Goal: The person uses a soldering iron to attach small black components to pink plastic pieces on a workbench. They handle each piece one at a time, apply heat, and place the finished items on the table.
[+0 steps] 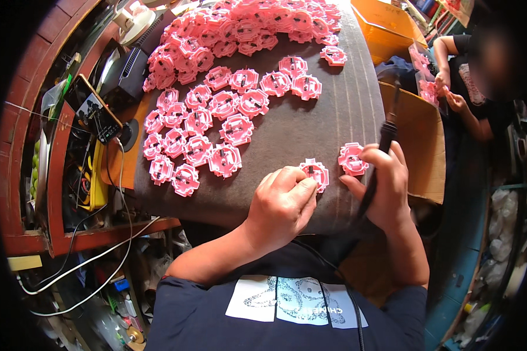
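Note:
My left hand [284, 198] is closed, thumb and finger pinched at the near left edge of a pink plastic part [316, 173] on the dark work surface [287, 131]. What lies between those fingertips is hidden. A black corded tool shaped like a soldering iron [387, 136] slants through my right hand [389, 184], its thin end pointing away. My right thumb and forefinger spread around another pink part [352, 159], the forefinger at its right edge. Both parts are roughly round with notched rims and small dark pieces inside.
Several loose pink parts [223, 104] lie left, before a heaped pile [246, 26]. A phone [95, 111] stands at the left by a black box [125, 71]. Cardboard boxes [424, 140] line the right side, where another person's hands [449, 93] are busy. White cables [99, 257] hang lower left.

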`<move>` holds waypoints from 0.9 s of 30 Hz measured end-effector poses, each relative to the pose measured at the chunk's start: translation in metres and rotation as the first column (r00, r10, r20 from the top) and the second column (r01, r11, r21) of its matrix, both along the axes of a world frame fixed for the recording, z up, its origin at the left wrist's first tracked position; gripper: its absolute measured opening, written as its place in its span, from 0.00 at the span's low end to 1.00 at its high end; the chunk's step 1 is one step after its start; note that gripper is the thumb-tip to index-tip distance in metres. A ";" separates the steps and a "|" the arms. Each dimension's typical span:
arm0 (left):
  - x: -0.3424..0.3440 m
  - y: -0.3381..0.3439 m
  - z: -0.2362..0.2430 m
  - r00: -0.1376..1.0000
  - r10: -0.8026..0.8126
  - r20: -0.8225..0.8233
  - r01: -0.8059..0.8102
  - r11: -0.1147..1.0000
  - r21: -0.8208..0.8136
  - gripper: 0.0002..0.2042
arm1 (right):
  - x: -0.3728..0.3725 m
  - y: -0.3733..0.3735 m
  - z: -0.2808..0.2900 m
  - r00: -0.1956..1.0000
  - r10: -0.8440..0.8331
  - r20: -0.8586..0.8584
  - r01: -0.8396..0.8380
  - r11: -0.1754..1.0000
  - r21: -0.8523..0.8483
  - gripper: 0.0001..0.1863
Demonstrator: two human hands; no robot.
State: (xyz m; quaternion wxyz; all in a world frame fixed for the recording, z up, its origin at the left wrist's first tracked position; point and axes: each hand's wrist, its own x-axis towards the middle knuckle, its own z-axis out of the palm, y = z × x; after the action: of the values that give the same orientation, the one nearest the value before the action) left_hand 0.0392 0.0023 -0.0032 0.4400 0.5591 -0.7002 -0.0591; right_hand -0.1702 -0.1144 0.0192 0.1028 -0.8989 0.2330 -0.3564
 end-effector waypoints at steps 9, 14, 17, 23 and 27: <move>0.001 0.000 0.001 1.000 -0.010 -0.010 0.010 1.000 -0.018 0.11 | 0.021 0.007 -0.002 0.999 -0.035 -0.026 0.033 0.997 -0.076 0.21; 0.001 0.000 0.000 1.000 -0.004 -0.017 0.004 1.000 -0.011 0.11 | 0.011 0.009 -0.009 0.998 -0.045 0.042 0.046 0.998 -0.042 0.24; 0.000 -0.001 0.002 1.000 -0.002 -0.005 0.002 1.000 -0.016 0.11 | 0.014 0.009 -0.008 0.997 -0.071 0.012 0.072 0.992 -0.106 0.25; -0.001 0.000 0.002 1.000 0.010 -0.013 -0.010 1.000 -0.018 0.10 | 0.026 0.013 -0.005 0.972 -0.192 -0.134 0.176 0.977 -0.122 0.26; -0.001 -0.001 0.003 1.000 0.006 -0.011 -0.006 1.000 -0.011 0.10 | 0.020 0.017 -0.006 0.976 -0.184 -0.116 0.173 0.980 -0.098 0.26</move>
State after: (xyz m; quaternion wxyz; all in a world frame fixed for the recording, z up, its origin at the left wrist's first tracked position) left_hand 0.0386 0.0011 -0.0007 0.4471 0.5585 -0.6964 -0.0568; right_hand -0.1503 -0.0977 0.0130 0.0160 -0.8984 0.3031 -0.3174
